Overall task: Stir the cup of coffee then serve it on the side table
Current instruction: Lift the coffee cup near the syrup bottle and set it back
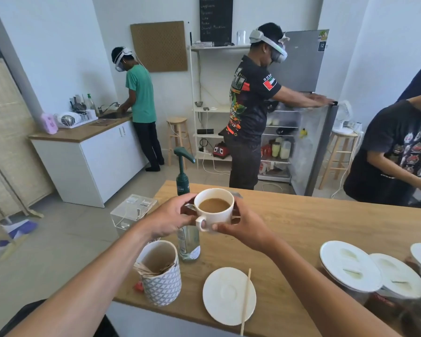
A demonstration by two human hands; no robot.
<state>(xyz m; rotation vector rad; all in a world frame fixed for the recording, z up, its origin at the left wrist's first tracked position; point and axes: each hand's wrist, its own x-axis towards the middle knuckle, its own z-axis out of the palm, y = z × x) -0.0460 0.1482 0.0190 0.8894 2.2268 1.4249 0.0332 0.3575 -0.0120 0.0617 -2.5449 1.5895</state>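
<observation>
So the white cup of milky coffee is up in the air above the wooden counter, roughly dead center of the view, held level between both hands. The left hand wraps its side from 9 o'clock, and the right hand closes on it from 3 o'clock, with a finger through or right at the handle, which points toward 6. Down at 6 o'clock from the cup, the empty white saucer sits on the counter with a wooden stir stick lying across its right edge. A patterned holder with packets sits at 7 o'clock, and a clear bottle is just under the cup.
</observation>
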